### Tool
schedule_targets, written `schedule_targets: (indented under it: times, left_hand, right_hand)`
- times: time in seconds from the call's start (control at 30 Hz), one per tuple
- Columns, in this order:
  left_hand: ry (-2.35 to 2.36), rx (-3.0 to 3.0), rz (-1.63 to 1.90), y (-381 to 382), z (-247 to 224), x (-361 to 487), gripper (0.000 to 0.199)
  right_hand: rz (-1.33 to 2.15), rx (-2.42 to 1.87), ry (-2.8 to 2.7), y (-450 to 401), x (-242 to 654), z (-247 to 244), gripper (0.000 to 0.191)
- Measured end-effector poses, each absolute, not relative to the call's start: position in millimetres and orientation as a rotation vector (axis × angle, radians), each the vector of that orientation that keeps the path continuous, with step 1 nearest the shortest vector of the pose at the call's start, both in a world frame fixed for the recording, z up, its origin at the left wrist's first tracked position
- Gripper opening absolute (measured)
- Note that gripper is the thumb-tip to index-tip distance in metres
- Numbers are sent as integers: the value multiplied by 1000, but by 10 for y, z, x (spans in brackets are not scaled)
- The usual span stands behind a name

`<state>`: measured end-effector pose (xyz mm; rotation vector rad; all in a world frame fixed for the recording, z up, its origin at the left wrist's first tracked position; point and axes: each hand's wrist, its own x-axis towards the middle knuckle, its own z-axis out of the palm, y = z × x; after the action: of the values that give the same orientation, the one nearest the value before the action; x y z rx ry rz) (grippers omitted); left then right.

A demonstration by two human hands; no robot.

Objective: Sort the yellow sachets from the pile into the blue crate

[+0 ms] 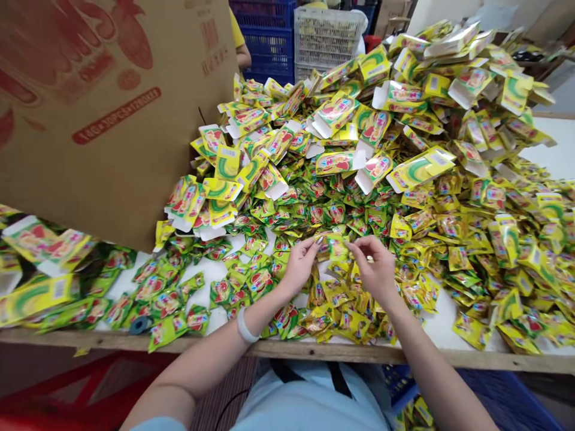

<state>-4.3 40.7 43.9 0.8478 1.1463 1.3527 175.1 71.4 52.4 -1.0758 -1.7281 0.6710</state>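
Observation:
Between my hands is a small green and yellow candy item [336,246]; whether it is a packet or a little box is hard to make out. My left hand [302,263] has thumb and fingers pinched at its left end. At its right end, my right hand [374,266] is closed in a similar pinch. Below them lie yellow candy packets [354,320], and green candy packets with a red fruit print [260,281] spread to the left. Beyond my hands rises a heap of printed candy boxes [336,114], several with white end flaps sticking out.
A large cardboard carton [135,137] stands at the left. The wooden table edge [215,349] runs in front of me. Behind the heap are blue crates [265,45], a white crate [327,36] and another person's arm [242,55]. A blue tape roll [140,325] lies near the edge.

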Motion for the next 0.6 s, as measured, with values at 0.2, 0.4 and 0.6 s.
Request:
schedule_targets:
  times: [0.2,0.4,0.6]
  left_hand:
    - [1046,674,1280,337,515,20,41]
    - [1048,964,1248,286,503,-11,41]
    - [1207,1959,1184,632,776,55,31]
  right_hand:
    - [172,-943,-1994,728,1665,402,16]
    - [1088,-996,-1536,638,1613,451,45]
    - [1531,-990,-1190,447,1961,623,33]
